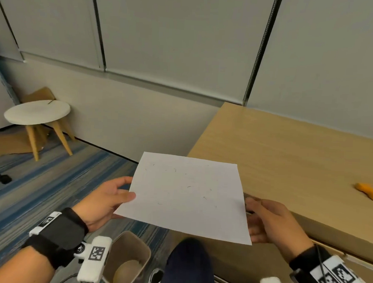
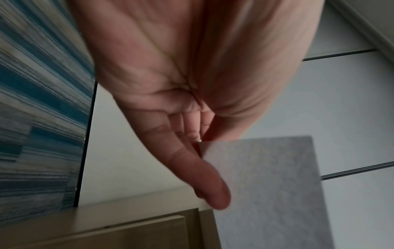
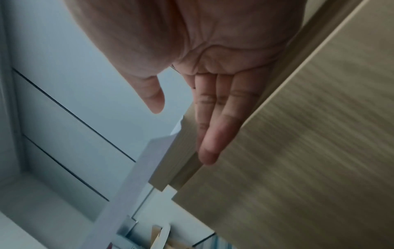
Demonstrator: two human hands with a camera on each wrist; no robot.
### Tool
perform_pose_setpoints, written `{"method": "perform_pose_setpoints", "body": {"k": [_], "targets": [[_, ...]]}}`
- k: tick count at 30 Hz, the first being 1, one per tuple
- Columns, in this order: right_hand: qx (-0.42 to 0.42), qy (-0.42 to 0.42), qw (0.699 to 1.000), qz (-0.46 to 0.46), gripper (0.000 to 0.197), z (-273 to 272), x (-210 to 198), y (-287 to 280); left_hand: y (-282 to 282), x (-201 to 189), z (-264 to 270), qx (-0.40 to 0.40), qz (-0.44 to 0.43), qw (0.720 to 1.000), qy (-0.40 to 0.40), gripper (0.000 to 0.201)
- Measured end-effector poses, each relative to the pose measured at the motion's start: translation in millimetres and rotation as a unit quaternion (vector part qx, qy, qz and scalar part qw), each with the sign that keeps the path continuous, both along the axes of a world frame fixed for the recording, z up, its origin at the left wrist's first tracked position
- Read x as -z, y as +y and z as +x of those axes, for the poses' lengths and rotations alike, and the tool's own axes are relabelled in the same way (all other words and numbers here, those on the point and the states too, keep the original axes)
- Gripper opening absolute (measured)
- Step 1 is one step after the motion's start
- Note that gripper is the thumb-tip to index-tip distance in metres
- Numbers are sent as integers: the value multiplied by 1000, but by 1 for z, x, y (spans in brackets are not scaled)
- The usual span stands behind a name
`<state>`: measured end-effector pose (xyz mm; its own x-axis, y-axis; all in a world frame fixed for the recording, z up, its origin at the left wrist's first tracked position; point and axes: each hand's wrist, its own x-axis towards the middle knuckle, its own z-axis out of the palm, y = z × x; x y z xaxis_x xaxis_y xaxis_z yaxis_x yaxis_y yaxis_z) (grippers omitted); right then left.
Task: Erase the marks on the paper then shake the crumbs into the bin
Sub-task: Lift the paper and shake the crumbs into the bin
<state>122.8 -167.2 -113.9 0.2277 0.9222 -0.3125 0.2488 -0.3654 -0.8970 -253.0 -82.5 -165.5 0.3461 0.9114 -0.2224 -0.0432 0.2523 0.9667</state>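
Observation:
A white sheet of paper [image 1: 187, 195] hangs in the air past the desk's left end, roughly level, with thin dark eraser shreds scattered over it. My left hand [image 1: 128, 188] pinches its left edge, thumb on top and fingers underneath; the left wrist view shows the paper [image 2: 266, 185] caught between thumb and fingers [image 2: 204, 168]. My right hand [image 1: 257, 212] is at the right edge, and in the right wrist view its fingers [image 3: 211, 134] are straight with the thumb apart. A tan bin [image 1: 137, 239] stands on the floor below the paper's near left corner. An orange eraser [image 1: 369, 192] lies on the desk.
The wooden desk [image 1: 288, 151] fills the right side. A small round white table [image 1: 37, 112] on wooden legs stands at the far left by the wall. My knee in dark trousers [image 1: 190, 265] and a shoe [image 1: 155, 278] are beside the bin. Striped blue carpet covers the floor.

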Motion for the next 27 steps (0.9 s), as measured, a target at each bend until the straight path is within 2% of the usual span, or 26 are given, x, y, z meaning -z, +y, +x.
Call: {"method": "perform_pose_setpoints", "body": {"k": [2,3,6,7,14,15,18,19,21,25,27], "targets": [[-11,32,999,-10,40,-9,12,2,-10,7,-8,-4,-7,1000,-5,54],[-19,62,998,-19,39,-14,18,3,-14,11,-13,-2,-14,1000,-7,56],[-33,166,984,-45,30,-27,29,7,-25,21,-25,7,-34,999,7,83],[-34,182,982,-46,29,-31,32,8,-28,24,-27,5,-35,999,14,83],[-33,243,967,-71,27,-48,58,12,-44,40,-41,-59,-24,998,30,42],[-37,254,964,-74,28,-51,62,12,-46,41,-44,-64,-20,997,32,48],[-59,277,955,-91,29,-64,74,18,-53,44,-59,-74,-21,996,44,86],[-67,291,949,-103,29,-69,77,20,-55,45,-64,-78,-23,996,46,90],[-87,304,940,-126,30,-80,81,25,-58,49,-73,-85,-30,995,51,81],[-126,281,940,-145,32,-97,91,36,-58,62,-87,-96,-59,992,61,29],[-132,278,940,-148,32,-104,96,41,-55,72,-93,-101,-67,989,88,23]]}}
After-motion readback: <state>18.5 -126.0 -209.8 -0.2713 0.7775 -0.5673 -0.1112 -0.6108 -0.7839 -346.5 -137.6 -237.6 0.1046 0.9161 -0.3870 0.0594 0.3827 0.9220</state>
